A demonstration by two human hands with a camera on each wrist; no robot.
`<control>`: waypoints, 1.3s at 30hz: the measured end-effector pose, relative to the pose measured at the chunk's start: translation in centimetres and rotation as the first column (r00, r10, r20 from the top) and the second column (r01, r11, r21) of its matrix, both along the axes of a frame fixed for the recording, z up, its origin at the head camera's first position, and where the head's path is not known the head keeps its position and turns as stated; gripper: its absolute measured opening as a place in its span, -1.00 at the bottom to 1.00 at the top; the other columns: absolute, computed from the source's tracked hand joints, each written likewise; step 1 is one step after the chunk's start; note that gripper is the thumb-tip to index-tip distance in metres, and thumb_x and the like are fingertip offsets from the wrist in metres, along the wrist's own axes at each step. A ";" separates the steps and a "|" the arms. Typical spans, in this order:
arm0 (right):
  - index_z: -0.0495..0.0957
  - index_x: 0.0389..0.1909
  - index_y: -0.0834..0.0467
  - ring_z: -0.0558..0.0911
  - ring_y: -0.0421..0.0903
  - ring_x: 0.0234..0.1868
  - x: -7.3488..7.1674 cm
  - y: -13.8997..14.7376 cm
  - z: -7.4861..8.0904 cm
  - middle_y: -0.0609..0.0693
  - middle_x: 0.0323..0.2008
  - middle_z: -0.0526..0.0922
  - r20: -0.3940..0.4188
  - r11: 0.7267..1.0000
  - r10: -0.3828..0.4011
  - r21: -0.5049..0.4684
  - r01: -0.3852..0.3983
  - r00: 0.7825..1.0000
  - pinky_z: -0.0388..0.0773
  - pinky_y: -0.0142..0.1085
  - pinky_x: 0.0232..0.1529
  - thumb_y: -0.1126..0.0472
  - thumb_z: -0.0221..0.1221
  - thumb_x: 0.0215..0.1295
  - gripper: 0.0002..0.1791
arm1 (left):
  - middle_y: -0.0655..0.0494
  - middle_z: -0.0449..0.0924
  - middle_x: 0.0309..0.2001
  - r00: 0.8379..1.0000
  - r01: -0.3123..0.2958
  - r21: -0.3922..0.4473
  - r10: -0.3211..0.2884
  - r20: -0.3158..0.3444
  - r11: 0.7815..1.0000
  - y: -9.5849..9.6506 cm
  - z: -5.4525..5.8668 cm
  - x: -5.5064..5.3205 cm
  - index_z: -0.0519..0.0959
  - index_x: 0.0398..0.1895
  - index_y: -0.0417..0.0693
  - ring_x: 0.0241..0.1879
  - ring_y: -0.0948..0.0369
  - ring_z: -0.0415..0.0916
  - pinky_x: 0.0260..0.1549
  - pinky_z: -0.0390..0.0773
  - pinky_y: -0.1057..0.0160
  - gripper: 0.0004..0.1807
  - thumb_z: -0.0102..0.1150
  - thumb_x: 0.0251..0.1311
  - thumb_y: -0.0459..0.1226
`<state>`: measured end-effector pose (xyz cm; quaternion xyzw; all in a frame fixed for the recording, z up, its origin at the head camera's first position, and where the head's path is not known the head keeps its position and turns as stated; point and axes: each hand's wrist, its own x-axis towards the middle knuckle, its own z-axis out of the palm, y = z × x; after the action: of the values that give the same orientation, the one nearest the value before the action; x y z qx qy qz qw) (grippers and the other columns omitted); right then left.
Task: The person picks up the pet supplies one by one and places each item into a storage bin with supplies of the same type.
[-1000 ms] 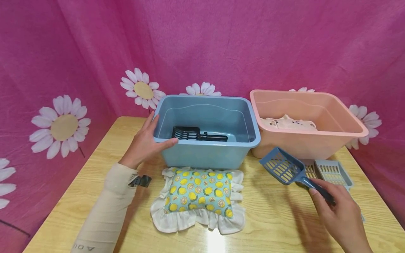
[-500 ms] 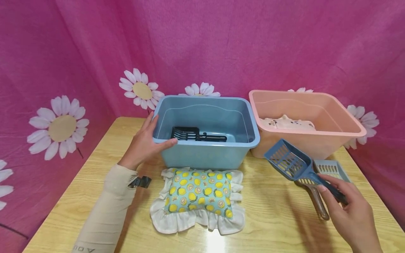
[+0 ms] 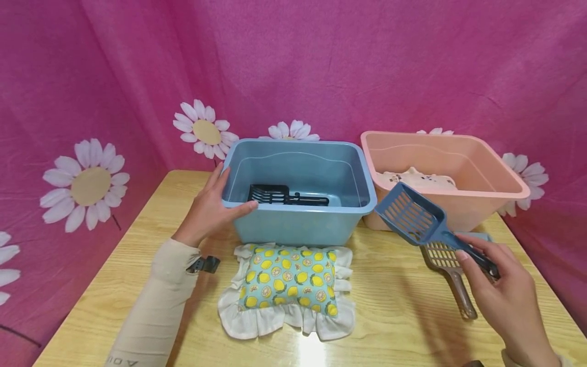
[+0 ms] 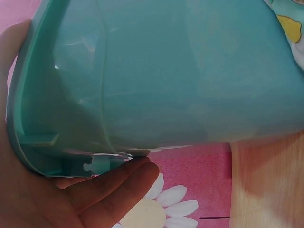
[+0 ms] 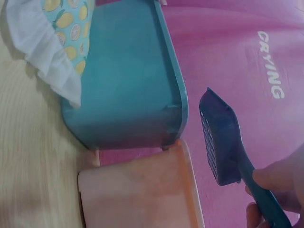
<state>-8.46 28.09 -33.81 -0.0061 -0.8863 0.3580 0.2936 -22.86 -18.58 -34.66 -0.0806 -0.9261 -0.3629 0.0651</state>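
My right hand [image 3: 509, 290] holds a dark blue slotted litter scoop [image 3: 412, 216] by its handle, in the air before the pink tub [image 3: 458, 204]. Below it a brown litter scoop [image 3: 456, 288] lies on the table, its head partly covered by the blue one. My left hand [image 3: 211, 209] holds the front left corner of a blue plastic tub [image 3: 293, 227], thumb along the front rim; its fingers [image 4: 114, 199] touch the outer side in the left wrist view. A black litter scoop [image 3: 289, 196] lies inside that tub.
A lemon-print cushion [image 3: 289, 280] with white frills lies before the blue tub on the wooden table [image 3: 385, 316]. Inside the pink tub is a pale patterned cloth item [image 3: 415, 178]. A grey-blue scoop [image 3: 481, 236] shows behind the held scoop. A pink daisy-print curtain [image 3: 293, 61] hangs behind.
The right hand has raised the dark blue scoop until its head overlaps the pink tub's front. More of the brown scoop now shows, less of the grey-blue one. The left hand stays put.
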 end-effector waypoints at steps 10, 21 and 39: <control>0.65 0.04 0.10 0.46 -0.37 -0.17 -1.5 -1.5 1.0 -0.24 -0.22 0.54 -0.061 0.997 0.076 -0.013 -0.077 0.995 0.28 -0.62 -0.20 0.36 0.29 0.19 -0.64 | 0.21 -0.33 0.55 1.000 0.008 0.015 -0.008 -0.013 1.000 0.2 0.0 0.0 -0.11 0.56 0.15 0.43 -0.14 -0.01 0.13 0.30 -0.35 0.21 0.23 -0.10 0.37; 0.61 0.09 0.08 0.44 -0.29 -0.05 -3.9 -3.0 1.2 -0.13 -0.08 0.55 -0.043 0.986 0.166 -0.016 -0.167 0.985 0.32 -0.63 -0.14 0.31 0.25 0.26 -0.64 | 0.18 -0.33 0.55 1.000 0.002 0.005 -0.001 -0.007 1.000 0.0 0.0 0.0 -0.12 0.56 0.12 0.44 -0.14 -0.02 0.12 0.31 -0.34 0.22 0.22 -0.09 0.38; 0.62 0.00 0.09 0.39 -0.20 -0.27 -6.5 -6.1 1.6 -0.05 -0.27 0.52 -0.030 0.960 0.278 0.009 -0.278 0.960 0.34 -0.46 -0.34 0.27 0.21 0.30 -0.74 | 0.20 -0.34 0.55 1.000 0.002 0.015 -0.002 0.001 1.000 0.2 0.0 -0.1 -0.13 0.56 0.14 0.45 -0.13 -0.05 0.12 0.32 -0.33 0.22 0.22 -0.10 0.38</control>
<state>-15.00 21.97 -32.21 0.1249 -0.8746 0.3936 0.2539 -22.94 -18.41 -34.68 -0.0808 -0.9233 -0.3698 0.0647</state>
